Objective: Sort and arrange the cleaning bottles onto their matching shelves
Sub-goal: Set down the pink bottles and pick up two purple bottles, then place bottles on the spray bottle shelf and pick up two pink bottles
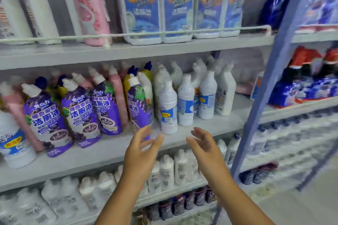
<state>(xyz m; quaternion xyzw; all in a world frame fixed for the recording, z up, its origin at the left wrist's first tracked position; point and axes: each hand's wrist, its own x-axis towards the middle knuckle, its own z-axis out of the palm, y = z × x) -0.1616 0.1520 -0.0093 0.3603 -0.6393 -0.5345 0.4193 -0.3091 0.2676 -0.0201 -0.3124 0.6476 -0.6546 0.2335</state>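
On the middle grey shelf (109,153) stand several purple-labelled bottles (80,113) at the left and several white bottles with blue labels (185,105) at the centre. One white blue-label bottle (168,110) stands nearest the shelf's front edge. My left hand (141,148) and my right hand (203,142) hover just below and in front of that bottle, one to each side. Both hands have relaxed, spread fingers, hold nothing and touch no bottle.
The top shelf (164,49) carries large white, pink and blue-labelled jugs behind a white rail. Lower shelves hold rows of white bottles (170,170) and dark bottles. A blue upright post (261,97) separates a second rack with blue and red packs at the right.
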